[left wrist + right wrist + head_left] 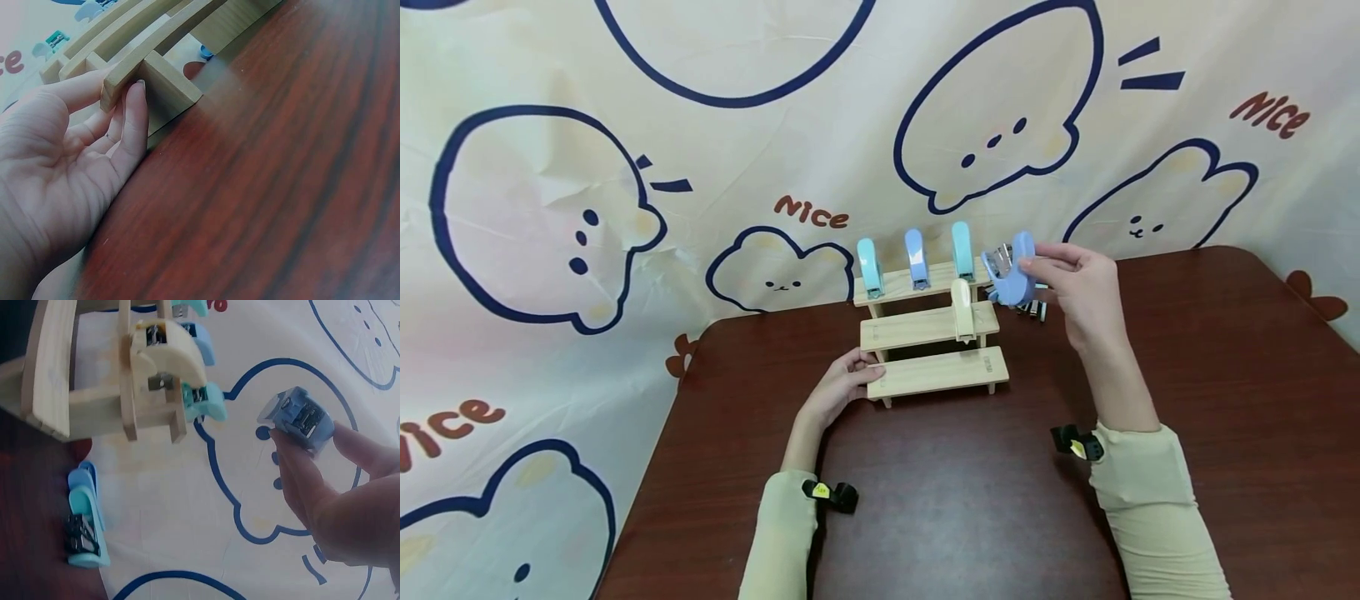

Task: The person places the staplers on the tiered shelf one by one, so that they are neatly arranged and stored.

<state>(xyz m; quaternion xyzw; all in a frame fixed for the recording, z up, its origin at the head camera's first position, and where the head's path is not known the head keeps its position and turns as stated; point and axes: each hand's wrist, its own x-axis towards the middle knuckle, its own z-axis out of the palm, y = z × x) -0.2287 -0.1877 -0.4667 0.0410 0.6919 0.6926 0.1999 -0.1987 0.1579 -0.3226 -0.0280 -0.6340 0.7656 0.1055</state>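
Observation:
My right hand (1086, 287) holds a blue hole punch (1019, 275) with silver metal parts, just right of the top tier of a three-tier wooden rack (925, 377). In the right wrist view, thumb and fingertips pinch the punch (304, 422) in the air. My left hand (842, 385) grips the left end of the rack's lowest tier, fingers around the board end (115, 84) in the left wrist view. On the top tier stand a turquoise punch (869, 268), a blue punch (917, 258) and another turquoise punch (962, 250). A cream punch (962, 310) stands toward the middle tier's right end.
Behind the rack's right side, a turquoise punch (87, 528) and a blue punch (84, 478) lie on the brown table (955, 500). A patterned cloth (820, 167) hangs along the table's back and left. The lowest tier holds no punches.

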